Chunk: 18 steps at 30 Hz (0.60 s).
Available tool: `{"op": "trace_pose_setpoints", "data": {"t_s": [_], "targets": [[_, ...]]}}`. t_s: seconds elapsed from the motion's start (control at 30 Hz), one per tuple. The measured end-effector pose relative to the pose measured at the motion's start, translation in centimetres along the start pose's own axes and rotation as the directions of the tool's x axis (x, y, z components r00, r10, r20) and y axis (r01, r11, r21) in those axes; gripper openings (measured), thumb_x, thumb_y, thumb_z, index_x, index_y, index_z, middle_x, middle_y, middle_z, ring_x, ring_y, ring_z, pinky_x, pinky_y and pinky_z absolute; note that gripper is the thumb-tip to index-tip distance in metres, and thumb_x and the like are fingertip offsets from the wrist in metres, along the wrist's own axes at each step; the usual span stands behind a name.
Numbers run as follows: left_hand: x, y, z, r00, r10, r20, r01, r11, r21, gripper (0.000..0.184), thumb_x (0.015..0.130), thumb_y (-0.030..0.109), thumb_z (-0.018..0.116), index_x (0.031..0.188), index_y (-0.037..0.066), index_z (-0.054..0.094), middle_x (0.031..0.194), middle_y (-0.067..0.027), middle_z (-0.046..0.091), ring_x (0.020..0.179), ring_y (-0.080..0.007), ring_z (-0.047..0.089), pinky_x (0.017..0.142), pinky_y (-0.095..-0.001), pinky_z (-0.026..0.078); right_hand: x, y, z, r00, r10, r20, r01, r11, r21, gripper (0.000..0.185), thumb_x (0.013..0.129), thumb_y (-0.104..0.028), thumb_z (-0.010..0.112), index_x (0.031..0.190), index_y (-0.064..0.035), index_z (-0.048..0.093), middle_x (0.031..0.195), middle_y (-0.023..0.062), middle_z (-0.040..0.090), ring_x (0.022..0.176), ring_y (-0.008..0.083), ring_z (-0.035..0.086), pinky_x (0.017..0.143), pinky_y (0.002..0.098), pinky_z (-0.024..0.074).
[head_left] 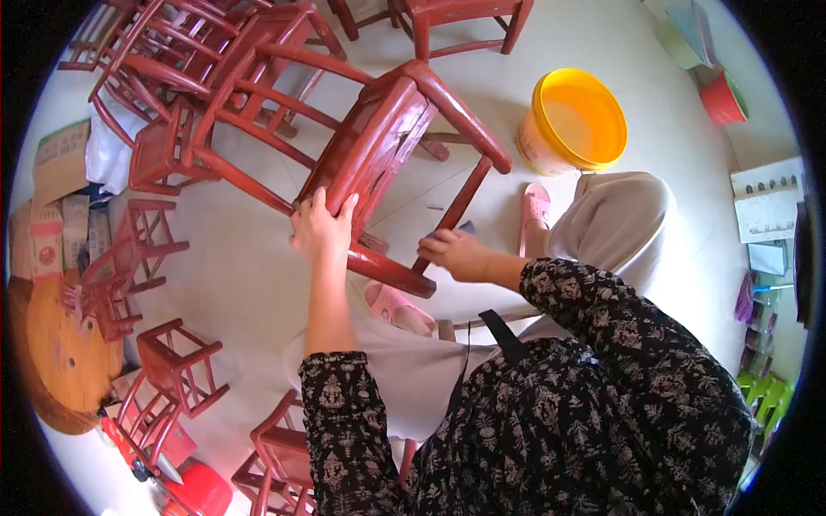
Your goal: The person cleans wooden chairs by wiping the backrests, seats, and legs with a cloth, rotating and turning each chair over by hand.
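Note:
A reddish-brown wooden chair [374, 138] is tilted on its side in front of me, its seat turned toward me and its slatted back to the left. My left hand [323, 228] is closed on the edge of the seat, with the thumb on the near face. At the lower rung [465, 199] between two legs, my right hand [456, 254] has its fingers wrapped round the wood. A small dark grey piece [467, 228], like a cloth or abrasive sheet, sticks out from under those fingers; its kind is unclear.
A yellow bucket [578, 120] holding cloudy liquid stands at the right, near my foot. Several red chairs [176, 361] and stools line the left side. Cardboard [62, 163] and a round wooden board [64, 353] lean at the far left. Small goods sit along the right wall.

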<state>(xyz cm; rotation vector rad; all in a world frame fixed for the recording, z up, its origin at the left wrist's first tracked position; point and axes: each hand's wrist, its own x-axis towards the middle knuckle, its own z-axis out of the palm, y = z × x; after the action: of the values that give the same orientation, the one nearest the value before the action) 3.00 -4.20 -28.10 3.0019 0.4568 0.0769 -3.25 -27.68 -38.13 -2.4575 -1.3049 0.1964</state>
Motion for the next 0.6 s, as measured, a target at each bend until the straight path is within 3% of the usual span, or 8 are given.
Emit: {"op": "trace_pose_setpoints", "data": {"t_s": [0.17,0.23,0.27,0.33,0.4,0.43,0.57,0.6], "targets": [[-0.3,0.3,-0.9,0.999,-0.021,0.044,0.021,1.0,0.0,0.059,0.075,0.057,0.06,0.116,0.015,0.058,0.106,-0.008,0.06,0.104,-0.0274,0.053,0.08,-0.0507,0.044,-1.3,5.9,-1.9,0.968,0.217,-0.125,-0.227,0.971,-0.072,0.046,0.071,-0.007,0.057,0.117,-0.0093,0.055,0.118,0.0061,0.05,0.107,0.027,0.048,0.084,0.0361,0.045],[-0.1,0.5,-1.2,0.999,-0.02,0.048,0.019,1.0,0.019,0.059,0.077,0.059,0.057,0.116,0.016,0.059,0.106,-0.008,0.06,0.104,-0.0272,0.053,0.08,-0.0506,0.044,-1.1,8.0,-2.2,0.831,0.49,-0.262,-0.495,0.867,0.051,0.047,0.07,-0.003,0.057,0.117,-0.0061,0.054,0.118,0.011,0.05,0.108,0.0325,0.047,0.088,0.0388,0.0435],[-0.1,0.7,-1.3,0.998,-0.036,0.042,0.037,0.999,-0.004,0.057,0.082,0.06,0.049,0.116,0.016,0.059,0.106,-0.0083,0.061,0.104,-0.0278,0.054,0.08,-0.0507,0.044,-0.7,8.5,-1.9,0.829,0.491,-0.269,-0.497,0.866,0.05,0.047,0.07,-0.003,0.057,0.117,-0.0061,0.054,0.118,0.011,0.05,0.108,0.0325,0.047,0.088,0.0388,0.0435],[-0.1,1.0,-1.3,0.998,-0.045,0.038,0.046,0.999,-0.028,0.056,0.086,0.061,0.041,0.116,0.016,0.059,0.107,-0.0086,0.061,0.104,-0.0284,0.054,0.08,-0.0509,0.044,1.8,7.7,-3.1,0.542,0.741,-0.397,-0.605,0.672,0.427,0.05,0.069,-0.001,0.056,0.119,-0.0035,0.05,0.117,0.017,0.048,0.108,0.0378,0.045,0.092,0.0412,0.041],[0.1,0.9,-1.4,0.992,-0.077,0.098,0.081,0.996,-0.041,0.058,0.092,0.058,0.025,0.115,0.017,0.059,0.107,-0.0086,0.061,0.103,-0.0296,0.054,0.079,-0.0516,0.045,5.0,6.8,-5.6,0.43,0.728,-0.534,-0.398,0.684,0.611,0.052,0.073,-0.004,0.057,0.123,-0.0028,0.043,0.121,0.0225,0.042,0.109,0.04,0.044,0.094,0.0433,0.0382],[0.1,0.3,-0.3,0.998,-0.057,0.01,0.057,0.998,-0.032,0.047,0.094,0.052,0.027,0.111,0.023,0.06,0.103,-0.0052,0.062,0.102,-0.0273,0.054,0.075,-0.0515,0.044,6.9,6.4,-6.7,0.339,0.716,-0.61,-0.297,0.697,0.653,0.052,0.074,-0.005,0.058,0.123,-0.003,0.041,0.122,0.0229,0.041,0.109,0.0403,0.044,0.095,0.0438,0.0378],[0.1,-0.1,0.3,0.999,-0.051,0.0,0.051,0.998,-0.027,0.046,0.094,0.05,0.026,0.111,0.022,0.06,0.103,-0.0052,0.062,0.102,-0.0273,0.054,0.075,-0.0515,0.044,12.1,8.0,-9.3,0.24,0.69,-0.683,-0.234,0.724,0.649,0.052,0.076,-0.007,0.059,0.124,-0.0019,0.039,0.124,0.0236,0.038,0.109,0.0412,0.043,0.095,0.0457,0.0369],[0.0,0.0,0.2,0.999,-0.05,0.001,0.05,0.998,-0.027,0.046,0.094,0.049,0.026,0.111,0.022,0.06,0.104,-0.005,0.062,0.103,-0.0272,0.054,0.075,-0.0514,0.044,13.0,8.6,-8.5,0.242,0.711,-0.661,-0.33,0.701,0.633,0.053,0.075,-0.006,0.058,0.124,-0.0017,0.039,0.125,0.0235,0.038,0.109,0.0427,0.042,0.095,0.0467,0.0368]]}}
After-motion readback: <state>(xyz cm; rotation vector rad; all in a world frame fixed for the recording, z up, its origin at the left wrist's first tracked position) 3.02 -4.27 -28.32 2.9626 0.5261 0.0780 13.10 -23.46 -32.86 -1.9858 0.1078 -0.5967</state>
